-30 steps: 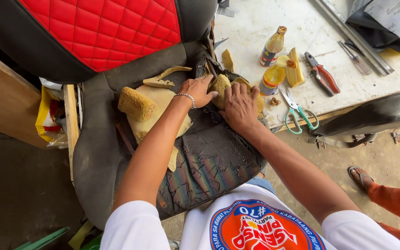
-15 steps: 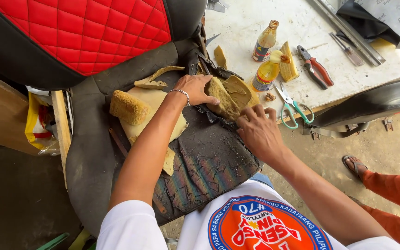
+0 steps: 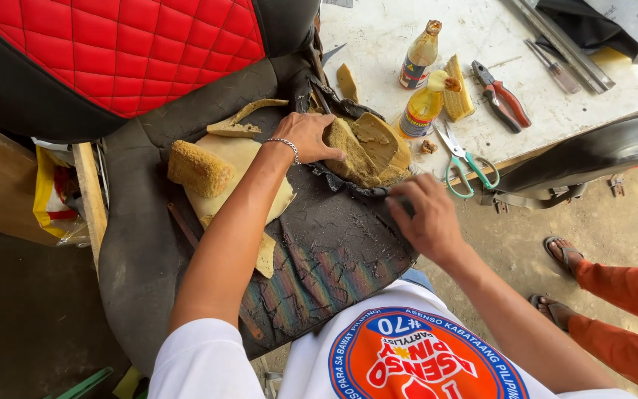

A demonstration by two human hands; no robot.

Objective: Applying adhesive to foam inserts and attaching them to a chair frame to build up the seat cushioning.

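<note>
A worn black seat base point(image 3: 319, 258) with cracked lining lies in front of me, under a red quilted seat back point(image 3: 112, 52). My left hand point(image 3: 306, 137), with a bracelet at the wrist, presses on a crumbling yellow foam pad point(image 3: 367, 151) at the seat's far right corner. My right hand point(image 3: 422, 218) pinches the torn black cover edge point(image 3: 356, 188) just below that foam. Loose yellow foam pieces point(image 3: 201, 168) rest on the seat to the left of my left arm.
A white worktable point(image 3: 496, 52) at the right holds two yellowish bottles point(image 3: 421, 111), green-handled scissors point(image 3: 467, 166), red pliers point(image 3: 502, 94), a foam wedge and metal rods. Another black seat part point(image 3: 592, 151) leans at its edge. A person's sandalled feet point(image 3: 563, 255) stand at right.
My right hand has come off the foam pad and moved down and right to the torn cover edge. My left hand stays on the foam.
</note>
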